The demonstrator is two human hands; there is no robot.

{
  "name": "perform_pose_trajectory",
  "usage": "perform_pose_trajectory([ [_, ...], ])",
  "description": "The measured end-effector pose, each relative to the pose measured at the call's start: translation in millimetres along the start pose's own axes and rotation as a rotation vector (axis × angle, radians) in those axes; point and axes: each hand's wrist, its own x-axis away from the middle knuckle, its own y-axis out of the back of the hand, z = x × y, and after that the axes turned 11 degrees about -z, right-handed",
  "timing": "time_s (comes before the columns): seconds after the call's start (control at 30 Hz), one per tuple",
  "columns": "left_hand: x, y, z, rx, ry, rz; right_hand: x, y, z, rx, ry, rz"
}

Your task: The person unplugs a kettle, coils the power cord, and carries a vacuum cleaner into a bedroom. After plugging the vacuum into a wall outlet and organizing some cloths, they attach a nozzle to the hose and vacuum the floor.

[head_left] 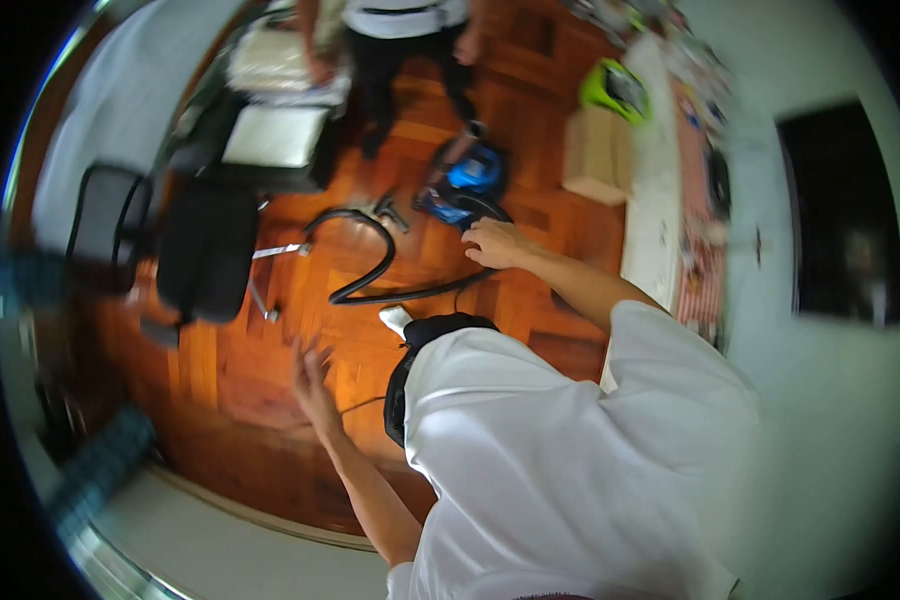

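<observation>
My left hand [315, 388] is raised over the wooden floor at the lower left, slightly blurred, its fingers spread and holding nothing. My right hand [495, 243] reaches forward with loosely bent fingers apart and nothing visible between them. It overlaps part of the black hose [380, 262], and contact between them cannot be made out. Just beyond this hand stands a blue and black vacuum cleaner [473, 170]. The hose curves across the floor, near a dark floor nozzle [390, 212].
Another person [405, 40] stands beyond the vacuum cleaner. A black office chair [207, 250] and stacked wrapped items [282, 65] are at left. To the right are a cardboard box [597, 155], a green bag [615, 90], a long white cabinet [648, 200] and a wall-mounted screen [843, 215].
</observation>
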Motion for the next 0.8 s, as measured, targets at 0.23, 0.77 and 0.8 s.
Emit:
perform_pose_trajectory([
  [0.23,-85,95,81,-0.539,0.089,0.275,142,-3,-195,0.246,-1.613,-0.978],
  [0.77,-199,83,69,-0.86,-0.301,0.757,158,170,-3,0.225,-0.89,-0.713],
  [0.8,-217,90,95,-0.763,-0.293,0.696,135,172,44,0.159,-0.761,-0.847],
])
